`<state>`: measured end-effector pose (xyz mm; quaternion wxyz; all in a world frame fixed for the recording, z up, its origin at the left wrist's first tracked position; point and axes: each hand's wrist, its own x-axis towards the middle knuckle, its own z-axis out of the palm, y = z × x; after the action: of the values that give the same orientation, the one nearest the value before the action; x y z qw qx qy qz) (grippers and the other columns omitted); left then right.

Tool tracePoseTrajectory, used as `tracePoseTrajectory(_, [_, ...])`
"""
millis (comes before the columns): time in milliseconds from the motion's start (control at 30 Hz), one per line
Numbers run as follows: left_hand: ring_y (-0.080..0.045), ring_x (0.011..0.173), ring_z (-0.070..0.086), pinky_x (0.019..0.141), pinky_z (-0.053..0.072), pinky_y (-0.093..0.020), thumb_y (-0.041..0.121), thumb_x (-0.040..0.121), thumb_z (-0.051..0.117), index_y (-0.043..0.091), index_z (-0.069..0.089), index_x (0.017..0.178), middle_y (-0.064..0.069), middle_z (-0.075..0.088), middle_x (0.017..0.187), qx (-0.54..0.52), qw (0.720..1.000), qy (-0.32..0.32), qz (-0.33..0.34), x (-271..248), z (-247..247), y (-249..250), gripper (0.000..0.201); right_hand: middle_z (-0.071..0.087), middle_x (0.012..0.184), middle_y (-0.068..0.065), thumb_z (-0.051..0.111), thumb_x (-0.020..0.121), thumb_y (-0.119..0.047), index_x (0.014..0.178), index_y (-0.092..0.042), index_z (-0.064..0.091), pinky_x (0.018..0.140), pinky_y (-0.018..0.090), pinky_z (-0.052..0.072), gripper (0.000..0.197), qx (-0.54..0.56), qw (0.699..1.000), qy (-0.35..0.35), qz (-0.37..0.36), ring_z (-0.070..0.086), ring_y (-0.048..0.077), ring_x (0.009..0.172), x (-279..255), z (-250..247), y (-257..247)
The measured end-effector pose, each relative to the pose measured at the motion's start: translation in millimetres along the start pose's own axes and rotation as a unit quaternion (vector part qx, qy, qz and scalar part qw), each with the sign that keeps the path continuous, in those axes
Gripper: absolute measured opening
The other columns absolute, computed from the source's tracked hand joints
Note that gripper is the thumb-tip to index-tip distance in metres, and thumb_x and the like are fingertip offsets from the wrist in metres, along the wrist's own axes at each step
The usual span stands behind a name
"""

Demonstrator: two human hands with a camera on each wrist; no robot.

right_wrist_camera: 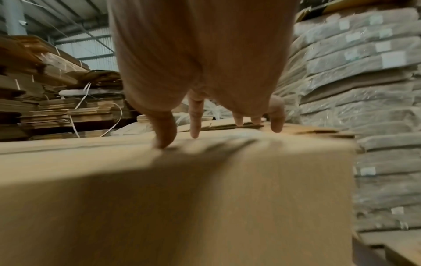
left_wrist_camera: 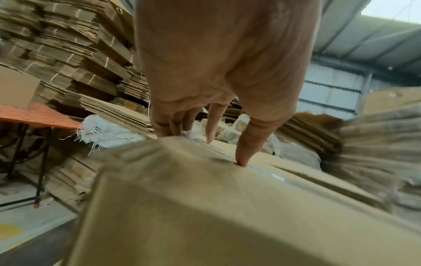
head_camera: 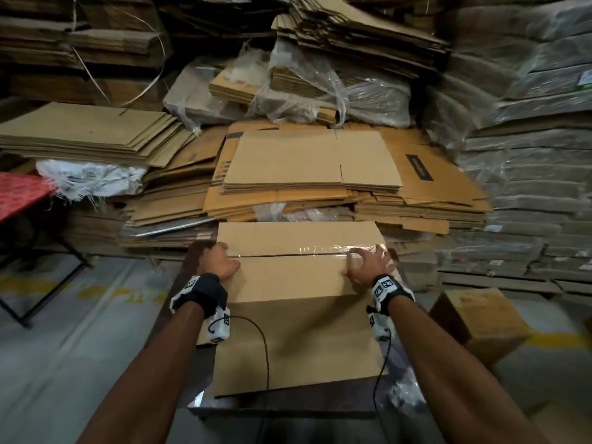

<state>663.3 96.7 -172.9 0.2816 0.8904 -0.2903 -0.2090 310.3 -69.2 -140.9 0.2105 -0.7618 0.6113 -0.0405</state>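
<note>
A closed cardboard box (head_camera: pixel 298 283) stands in front of me on a low stand, with clear tape (head_camera: pixel 307 249) along its top seam. My left hand (head_camera: pixel 219 261) is at the seam's left end. In the left wrist view the thumb (left_wrist_camera: pixel 246 153) presses on the box (left_wrist_camera: pixel 205 207) top and the other fingers curl over its left edge. My right hand (head_camera: pixel 368 262) lies spread at the seam's right end. In the right wrist view its fingertips (right_wrist_camera: pixel 164 140) touch the box (right_wrist_camera: pixel 159 189) top and the tape.
Stacks of flattened cartons (head_camera: pixel 307 165) rise just behind the box. Plastic-wrapped bundles (head_camera: pixel 528 187) wall off the right. A small closed carton (head_camera: pixel 477 318) sits on the floor at right. A red-topped folding table (head_camera: pixel 19 193) and a white sack (head_camera: pixel 89 179) are at left.
</note>
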Motion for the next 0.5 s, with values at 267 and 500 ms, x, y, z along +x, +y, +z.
tracePoseTrajectory(267, [-0.041,0.129,0.051,0.103,0.043,-0.041,0.034,0.082,0.083,0.013,0.047,0.145,-0.021,0.052,0.141,-0.023,0.999,0.035,0.004,-56,22,-12,0.075,0.013,0.167,0.02,0.038,0.099,-0.063,0.156,-0.03,0.033,0.118,0.072,-0.003,0.066,0.023,0.995,0.098,0.016,0.006,0.048,0.152,-21,90,-11])
tracePoseTrajectory(500, [-0.04,0.126,0.054,0.102,0.043,-0.041,0.049,0.078,0.083,0.02,0.05,0.139,-0.015,0.056,0.137,-0.037,0.998,0.046,-0.005,-72,32,-20,0.075,0.005,0.169,0.008,0.061,0.058,-0.086,0.15,-0.046,0.039,0.11,0.061,-0.023,0.103,0.105,0.987,0.042,-0.111,-0.015,0.037,0.154,5,71,24])
